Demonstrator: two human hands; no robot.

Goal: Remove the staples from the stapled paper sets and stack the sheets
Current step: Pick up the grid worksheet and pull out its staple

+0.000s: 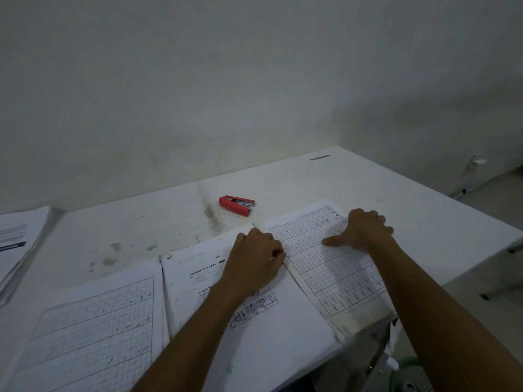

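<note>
Mid-task, by the look of it. Left hand (256, 257) curled, pinching at the inner edge of white gridded worksheet set (325, 258) on white bench (368, 188) — right hand (365, 230) pressing it flat, thumb out. Red staple remover (237, 205) untouched beyond. Other sheets (93, 329) alongside — stapled or not, cannot tell.

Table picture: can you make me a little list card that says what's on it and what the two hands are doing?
table: white, stained near the middle
red stapler: lying beyond the papers, untouched
right hand: presses on the grid sheet, thumb stretched out
left hand: fingers curled at the left edge of that sheet; what it holds is hidden
middle sheet: printed text and cartoons, under the left arm
left grid sheet: flat
far-left stack: papers at the table's edge
</note>
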